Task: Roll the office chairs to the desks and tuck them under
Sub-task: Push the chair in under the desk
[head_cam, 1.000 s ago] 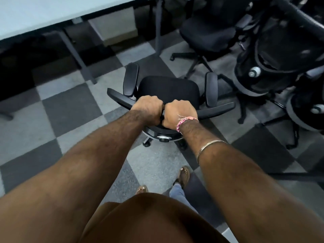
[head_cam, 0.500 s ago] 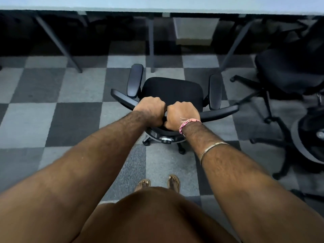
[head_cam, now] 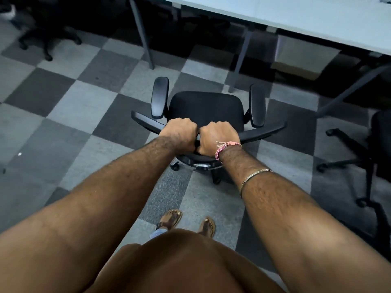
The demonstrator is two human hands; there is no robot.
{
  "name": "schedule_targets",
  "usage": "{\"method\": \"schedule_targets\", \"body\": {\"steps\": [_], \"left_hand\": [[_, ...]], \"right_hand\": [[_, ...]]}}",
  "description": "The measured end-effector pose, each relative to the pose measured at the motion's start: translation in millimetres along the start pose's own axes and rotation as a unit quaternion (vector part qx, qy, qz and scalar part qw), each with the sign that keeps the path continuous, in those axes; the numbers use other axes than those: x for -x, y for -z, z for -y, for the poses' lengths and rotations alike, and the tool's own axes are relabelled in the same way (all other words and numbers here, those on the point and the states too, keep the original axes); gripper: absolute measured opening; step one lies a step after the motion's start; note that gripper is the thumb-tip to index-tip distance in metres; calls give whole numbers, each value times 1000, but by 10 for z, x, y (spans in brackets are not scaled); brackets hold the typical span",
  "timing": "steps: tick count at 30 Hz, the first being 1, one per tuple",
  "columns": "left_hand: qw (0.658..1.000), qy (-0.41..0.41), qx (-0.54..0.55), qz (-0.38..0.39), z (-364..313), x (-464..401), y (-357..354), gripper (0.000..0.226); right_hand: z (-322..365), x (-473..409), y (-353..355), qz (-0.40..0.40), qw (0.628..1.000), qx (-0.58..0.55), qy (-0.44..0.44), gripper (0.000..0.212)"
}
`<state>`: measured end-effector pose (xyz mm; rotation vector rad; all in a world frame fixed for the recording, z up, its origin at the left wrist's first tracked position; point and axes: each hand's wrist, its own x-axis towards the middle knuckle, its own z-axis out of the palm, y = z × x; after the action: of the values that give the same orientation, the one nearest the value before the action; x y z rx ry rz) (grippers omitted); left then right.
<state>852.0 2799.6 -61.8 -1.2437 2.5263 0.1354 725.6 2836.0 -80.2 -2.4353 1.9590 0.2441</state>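
Note:
A black office chair (head_cam: 206,108) with two armrests stands on the checkered carpet in front of me, its seat facing a pale desk (head_cam: 317,20) at the upper right. My left hand (head_cam: 179,134) and my right hand (head_cam: 218,137) grip the top edge of the chair's backrest side by side, knuckles touching. The backrest itself is mostly hidden under my hands. The chair sits short of the desk's edge, with a strip of floor between them.
Grey desk legs (head_cam: 141,34) slant down ahead of the chair, another (head_cam: 241,60) to its right. A second black chair (head_cam: 364,157) stands at the right edge, a third (head_cam: 42,30) at the upper left. My sandalled feet (head_cam: 171,218) are just behind the chair.
The view has swung left and the desk now lies to the upper right. The chair has stayed in my grip, and the right-hand chairs have slid toward the frame's edge.

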Motion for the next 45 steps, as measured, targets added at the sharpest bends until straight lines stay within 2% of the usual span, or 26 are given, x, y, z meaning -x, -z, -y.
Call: {"method": "schedule_targets", "body": {"steps": [9,16,23,33,45], "left_hand": [[995,101,23,-8,287,188,-144,18],[990,141,29,-7,478,332,-219,19],[991,136,11,-7,744,299,-269,21],[989,143,-9,-23,1506,12,-261,28],[981,188,36,-33,2988,-608,-141,19]], "right_hand": [[245,-343,-1,-19,993,41,106,20],[266,-551,73,-15,978,24,204,27],[143,-862,99,-14,970,89,225,42],[403,-1625,212,-15,966,85,243,48],[877,-3298,450,-12,963,96,250,54]]}}
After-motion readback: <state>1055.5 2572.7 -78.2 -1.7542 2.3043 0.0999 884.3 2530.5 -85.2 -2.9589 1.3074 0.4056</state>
